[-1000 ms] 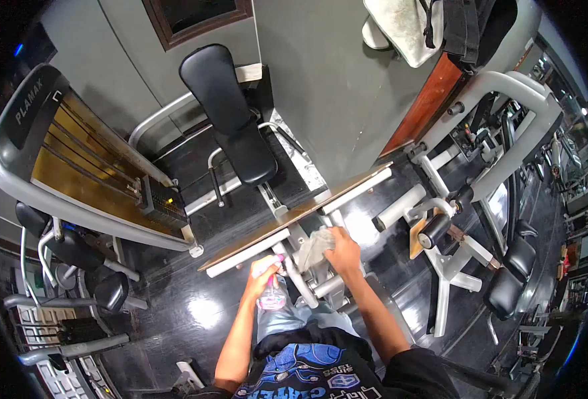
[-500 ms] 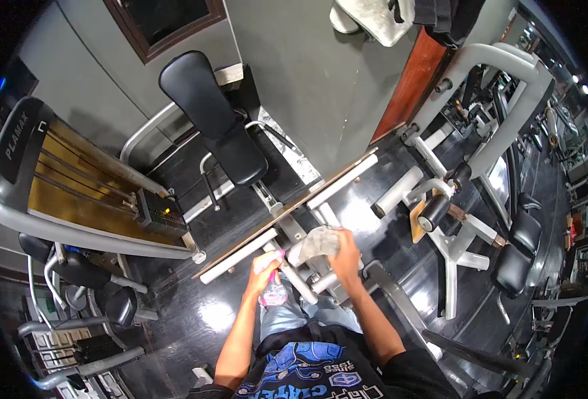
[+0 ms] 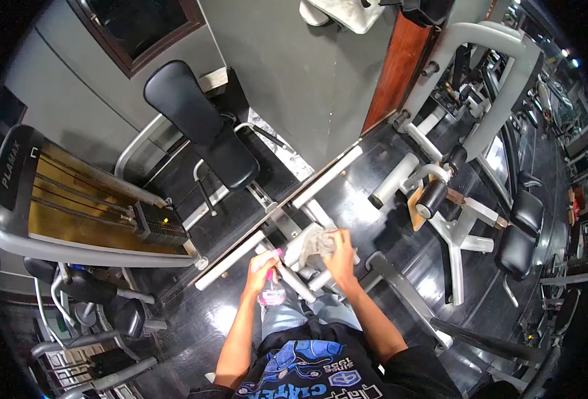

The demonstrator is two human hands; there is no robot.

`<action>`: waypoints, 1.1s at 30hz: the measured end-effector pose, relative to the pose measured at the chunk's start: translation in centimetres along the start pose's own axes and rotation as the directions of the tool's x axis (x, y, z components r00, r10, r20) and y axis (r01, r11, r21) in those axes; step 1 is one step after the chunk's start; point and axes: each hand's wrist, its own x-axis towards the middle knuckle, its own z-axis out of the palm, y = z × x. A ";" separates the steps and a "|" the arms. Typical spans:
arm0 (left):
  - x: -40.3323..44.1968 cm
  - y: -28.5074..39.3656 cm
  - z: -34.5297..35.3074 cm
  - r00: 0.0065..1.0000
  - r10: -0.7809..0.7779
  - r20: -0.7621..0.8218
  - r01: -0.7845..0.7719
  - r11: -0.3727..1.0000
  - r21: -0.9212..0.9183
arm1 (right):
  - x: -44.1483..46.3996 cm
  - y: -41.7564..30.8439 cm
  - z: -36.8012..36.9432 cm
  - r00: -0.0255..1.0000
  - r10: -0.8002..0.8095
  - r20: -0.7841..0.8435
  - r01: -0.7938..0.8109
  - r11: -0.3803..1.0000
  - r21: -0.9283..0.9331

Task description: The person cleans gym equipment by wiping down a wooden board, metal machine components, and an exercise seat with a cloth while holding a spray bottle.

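Note:
My left hand is closed around the neck of a spray bottle with a pink nozzle and clear body, held upright over my legs. In my right hand is a crumpled greyish-white cloth, gripped at its right side. The cloth lies over or just above a pale part of the gym machine frame; whether they touch I cannot tell. Just beyond both hands runs a footplate with white tubes, joined to the metal frame.
A black padded seat stands ahead, with a weight-stack tower at left. On the right are a grey tubular machine and a black bench pad. A metal bar crosses beside my right forearm.
The cloth is more bunched up in my right hand and its hanging edge has shifted. My left hand still holds the bottle. The view has tilted slightly.

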 end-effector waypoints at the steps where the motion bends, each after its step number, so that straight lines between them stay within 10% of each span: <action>1: 0.0 0.1 0.1 1.000 -0.007 -0.008 0.007 1.000 -0.010 | -0.7 -0.7 0.5 0.999 -0.026 0.040 0.026 1.000 0.006; 7: 0.2 0.2 0.0 1.000 -0.021 -0.008 0.021 0.999 -0.039 | -4.2 -1.5 3.0 0.954 -0.186 0.237 0.147 0.974 0.172; 11: 0.2 0.2 -0.3 1.000 -0.019 0.004 0.019 0.999 0.028 | -3.7 -0.3 4.3 0.998 0.016 0.062 -0.030 0.972 0.233; 13: 0.2 -0.1 -0.5 1.000 -0.006 0.016 0.005 0.999 0.034 | -2.8 0.3 5.6 0.830 0.555 -0.052 -0.331 0.567 0.754; 14: 0.2 0.0 -0.5 1.000 -0.009 0.018 0.008 0.999 0.033 | -3.2 5.1 8.2 0.890 0.318 -0.327 -0.238 0.936 0.261; 15: 0.2 0.2 -0.4 1.000 -0.016 0.018 0.016 1.000 0.020 | -3.5 4.7 8.2 0.888 0.323 -0.329 -0.244 0.935 0.259; 19: 0.4 -0.5 -0.7 0.999 -0.012 0.043 0.012 1.000 -0.003 | -6.0 0.8 9.6 0.856 0.458 -0.238 -0.334 0.843 0.421; 21: 0.4 -0.7 -0.7 0.999 -0.005 0.044 0.005 1.000 -0.011 | -7.7 -2.1 8.4 0.799 0.596 0.079 -0.575 0.720 0.389; 27: -0.1 1.9 1.4 1.000 0.006 0.000 -0.005 0.967 0.254 | -6.6 -0.3 3.6 0.728 0.477 0.493 -0.683 0.434 0.588; 29: -0.1 1.4 1.9 0.999 0.031 0.039 -0.044 0.916 0.398 | -6.8 1.5 1.1 0.819 0.391 0.419 -0.571 0.629 0.528; 33: -0.1 2.4 3.8 0.999 -0.047 0.018 0.027 0.798 0.602 | -7.2 2.4 -4.3 0.710 0.459 0.535 -0.678 0.239 0.695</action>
